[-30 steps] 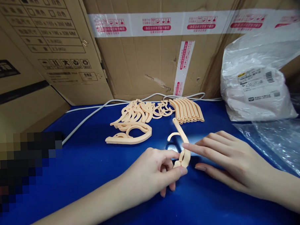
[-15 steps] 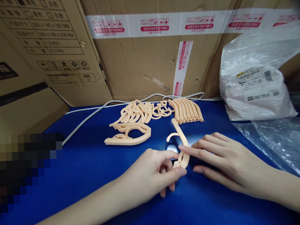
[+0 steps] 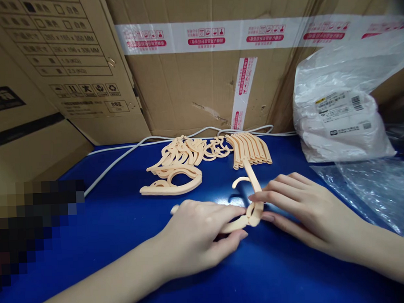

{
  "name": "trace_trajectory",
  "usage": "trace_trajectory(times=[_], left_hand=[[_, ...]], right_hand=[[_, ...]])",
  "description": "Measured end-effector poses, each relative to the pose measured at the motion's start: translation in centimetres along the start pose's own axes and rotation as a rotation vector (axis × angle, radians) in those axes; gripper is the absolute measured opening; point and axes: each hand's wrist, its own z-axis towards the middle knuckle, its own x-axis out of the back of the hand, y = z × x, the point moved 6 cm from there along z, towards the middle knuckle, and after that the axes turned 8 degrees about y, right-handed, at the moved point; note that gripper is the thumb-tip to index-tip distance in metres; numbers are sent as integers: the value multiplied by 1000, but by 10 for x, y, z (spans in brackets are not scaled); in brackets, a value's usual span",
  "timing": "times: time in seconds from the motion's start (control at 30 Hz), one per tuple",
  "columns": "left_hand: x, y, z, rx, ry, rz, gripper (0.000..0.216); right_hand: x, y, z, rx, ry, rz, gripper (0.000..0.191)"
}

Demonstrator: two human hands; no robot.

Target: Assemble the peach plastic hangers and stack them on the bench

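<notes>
I note the peach hanger (image 3: 252, 179) has swung open at centre frame: left hand (image 3: 199, 232) fingers pinch one arm low over the counter (image 3: 124, 213), right hand (image 3: 304, 205) fingers pinch its hinge.

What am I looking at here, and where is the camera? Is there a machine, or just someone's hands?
There is no machine here: these are a person's two bare hands. The single view comes from a camera worn on the person's head, looking forward and down.

The left hand and the right hand both grip one peach plastic folding hanger. The left covers one arm of it, and the right pinches near the joint. A small hook sticks out to the side.

The hands work over a blue surface. Behind them, more peach hangers lie in a loose pile and a neat row, with a white cable running past. Cardboard boxes stand at the back, and a labelled plastic bag sits on the right.
</notes>
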Motion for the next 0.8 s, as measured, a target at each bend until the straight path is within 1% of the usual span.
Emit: trace_trajectory(times=[0.07, 0.23, 0.37, 0.5, 0.63, 0.8], left_hand=[[1, 1, 0, -57, 42, 59, 29], [-1, 2, -1, -158, 76, 155, 25], [0, 0, -1, -154, 113, 173, 24], [1, -2, 0, -136, 135, 188, 24], [1, -1, 1, -140, 118, 190, 22], [0, 2, 1, -156, 107, 173, 25]], right_hand=[[1, 6, 0, -29, -1, -21, 23], [2, 24, 0, -119, -7, -61, 24], [2, 32, -1, -145, -14, -107, 23], [-2, 33, -2, -118, -26, -134, 21], [-7, 33, -1, -102, -52, -125, 21], [-12, 34, -3, -108, -101, -82, 20]])
